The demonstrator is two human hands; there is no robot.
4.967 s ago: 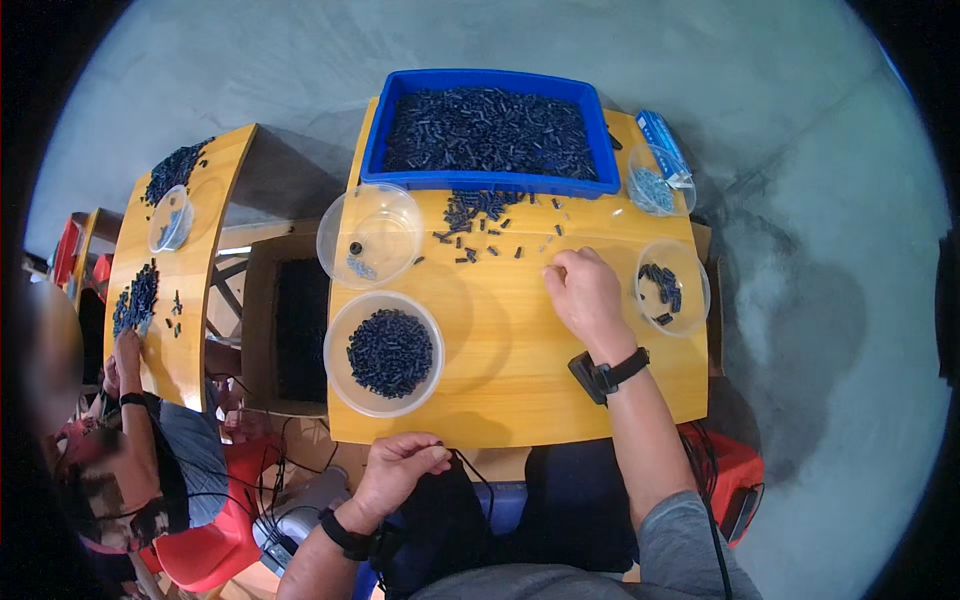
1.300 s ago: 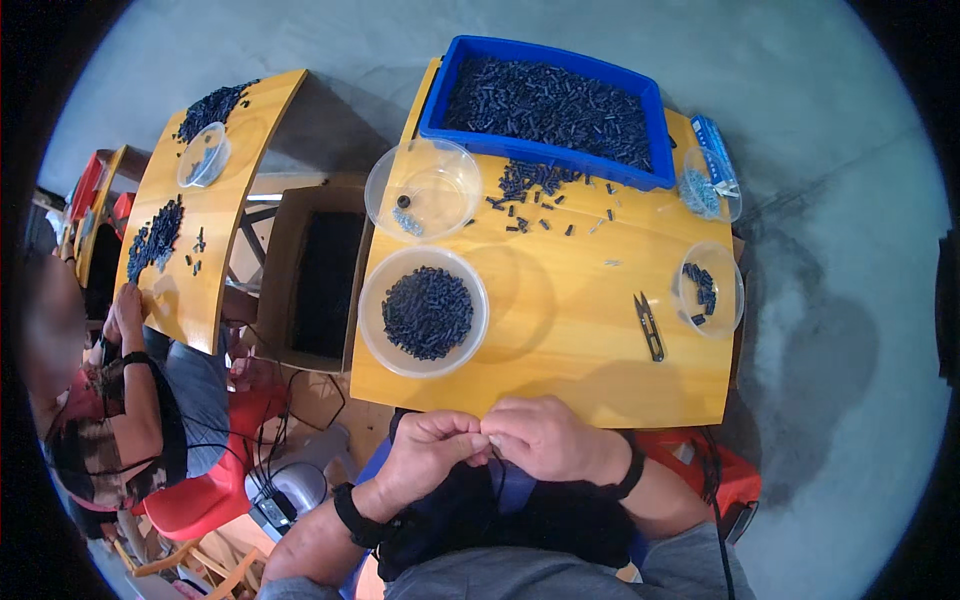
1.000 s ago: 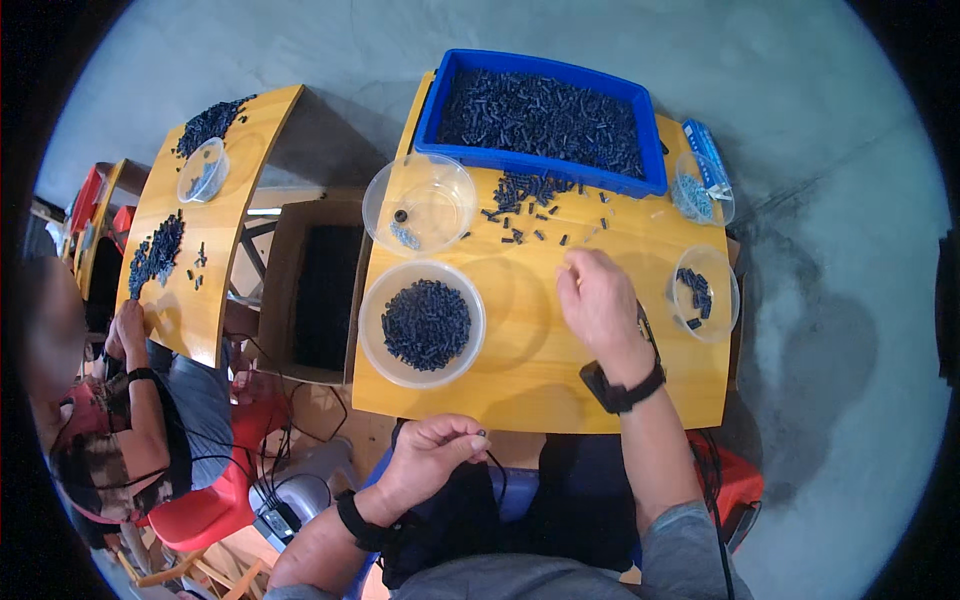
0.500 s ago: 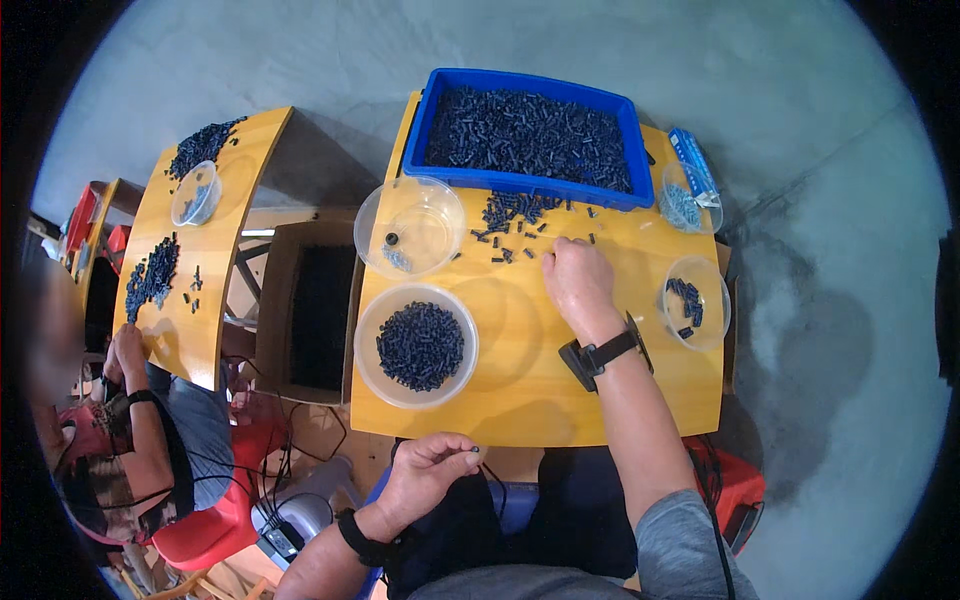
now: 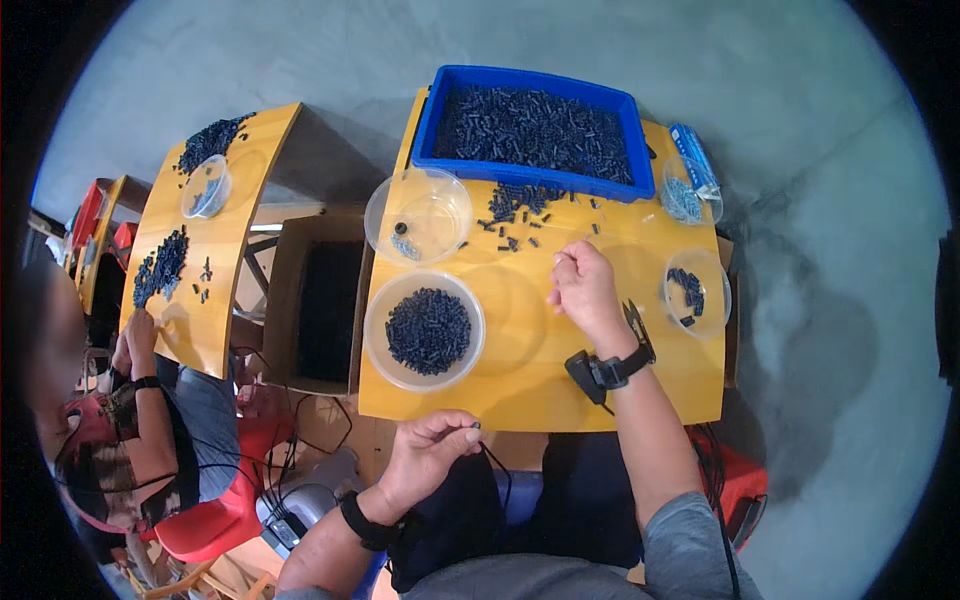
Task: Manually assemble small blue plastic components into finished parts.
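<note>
My left hand [image 5: 432,458] is over my lap, just off the table's near edge. Its thumb and forefinger pinch a small dark piece [image 5: 476,427]. Above the middle of the yellow table [image 5: 540,385] is my right hand [image 5: 584,285], fingers curled together; whatever they hold, if anything, is hidden. Beyond it lie small black cylindrical pieces [image 5: 520,203], loose in front of a blue bin [image 5: 640,185] full of more. To the left, a clear round tub [image 5: 476,345] is filled with black pieces.
A clear tub [image 5: 462,215] with a few small parts stands at the table's left. On the right are a tub of light-blue parts [image 5: 682,203], a blue-and-white box [image 5: 695,160] and a tub with several black pieces [image 5: 722,300]. A co-worker [image 5: 135,420] sits left at another table [image 5: 215,330].
My right hand has drawn back slightly from the loose black pieces and turned, its fingers still curled. The left hand keeps its pinch. The whole view has shifted a little.
</note>
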